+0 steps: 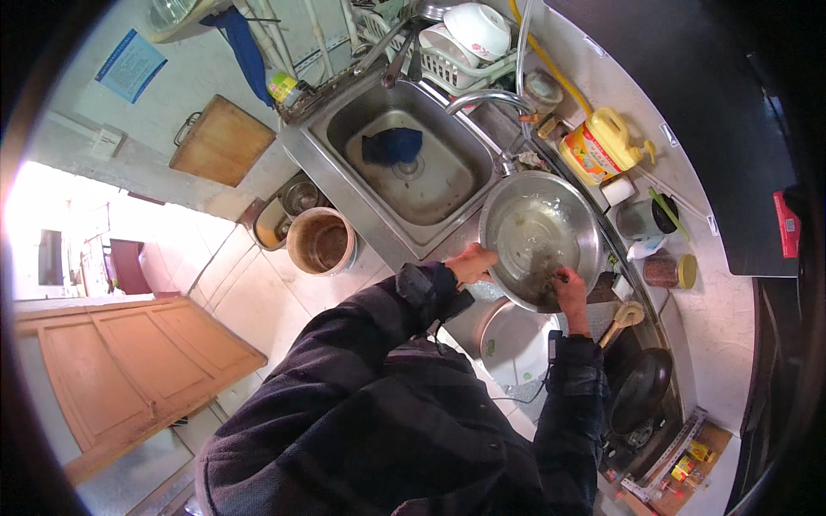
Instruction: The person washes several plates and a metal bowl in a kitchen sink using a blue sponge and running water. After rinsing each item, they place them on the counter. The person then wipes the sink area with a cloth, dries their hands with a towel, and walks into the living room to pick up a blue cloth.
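A round stainless steel basin (592, 226) holding cloudy water (532, 226) stands beside the sink, on its right. My left hand (473, 263) grips the basin's near left rim. Over the near right part of the basin is my right hand (570, 291), its fingers bent down toward the water. Dark matter (545, 266) shows at and beside those fingertips; whether they pinch it is unclear. Below the basin, close to my body, is a white round tub (518, 345), partly covered by the basin. A dark blue cloth (392, 146) lies in the steel sink (445, 205) by the drain.
A curved tap (487, 97) reaches over the sink. Behind it stands a dish rack (452, 76) with bowls. A yellow jug (597, 145) and jars line the wall ledge. A dark pan (640, 390) sits at right. A bucket (322, 242) is on the floor left of the sink.
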Demonstrator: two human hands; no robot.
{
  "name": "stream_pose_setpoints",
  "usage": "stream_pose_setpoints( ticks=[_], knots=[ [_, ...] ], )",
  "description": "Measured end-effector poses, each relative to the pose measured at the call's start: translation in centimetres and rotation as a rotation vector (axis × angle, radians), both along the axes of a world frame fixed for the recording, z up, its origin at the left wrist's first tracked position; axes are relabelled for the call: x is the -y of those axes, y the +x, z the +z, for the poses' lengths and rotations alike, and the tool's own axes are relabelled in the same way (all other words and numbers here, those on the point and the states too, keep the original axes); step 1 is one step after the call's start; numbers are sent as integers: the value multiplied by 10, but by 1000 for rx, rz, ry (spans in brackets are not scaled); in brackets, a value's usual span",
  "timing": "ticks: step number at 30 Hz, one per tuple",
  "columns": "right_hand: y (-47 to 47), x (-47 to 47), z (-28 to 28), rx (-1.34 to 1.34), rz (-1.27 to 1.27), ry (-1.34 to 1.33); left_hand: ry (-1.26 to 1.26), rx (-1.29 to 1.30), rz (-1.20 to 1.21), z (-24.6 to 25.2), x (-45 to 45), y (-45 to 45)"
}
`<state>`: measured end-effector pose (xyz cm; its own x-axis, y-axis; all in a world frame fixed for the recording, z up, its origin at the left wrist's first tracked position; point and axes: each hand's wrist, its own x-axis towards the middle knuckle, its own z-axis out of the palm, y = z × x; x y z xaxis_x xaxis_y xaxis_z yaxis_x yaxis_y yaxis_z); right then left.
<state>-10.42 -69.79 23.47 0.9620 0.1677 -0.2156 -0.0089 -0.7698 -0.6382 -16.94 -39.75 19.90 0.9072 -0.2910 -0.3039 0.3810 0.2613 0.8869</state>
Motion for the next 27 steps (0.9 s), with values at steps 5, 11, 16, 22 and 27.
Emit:
stream_pose_setpoints(
  ticks=[5,11,16,22,27],
  knots=[
    [-4,-30,28,17,261,76,342,152,2,19,-30,-26],
    [-14,-77,45,-14,365,107,518,471,-43,44,-100,-57],
    [-19,-137,58,24,369,227,1008,717,-279,6,-163,-78],
    [-28,-213,57,147,360,325,893,346,-236,37,-247,-98],
    [-24,-276,38,178,367,287,281,-304,247,84,-284,-73]
  ],
)
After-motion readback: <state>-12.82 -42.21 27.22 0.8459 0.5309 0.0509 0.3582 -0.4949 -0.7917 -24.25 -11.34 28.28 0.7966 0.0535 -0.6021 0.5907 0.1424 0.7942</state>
